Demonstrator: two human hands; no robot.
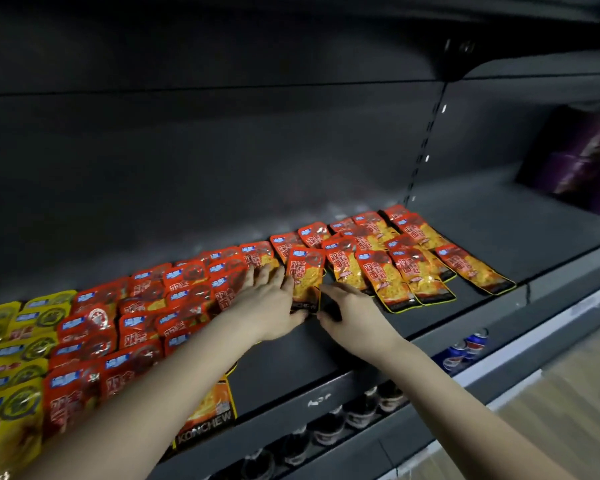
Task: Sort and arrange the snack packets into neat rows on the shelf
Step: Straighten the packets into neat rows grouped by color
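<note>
Since left hand (271, 299) and right hand (352, 308) flank the red snack packet (305, 275) with fingers straight, gripping nothing, slide it flat, squaring its edges between the fingertips.

Left hand (274, 299), right hand (352, 315): two. Red packets (385, 278): dozens. Yellow packets (25, 351): roughly ten.

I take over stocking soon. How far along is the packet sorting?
Done: yellow packets and overlapped red rows on the left of the shelf. In hand: left hand and right hand touch one red packet at the rows' end. Left: the loose red packets lying askew on the right.
</note>
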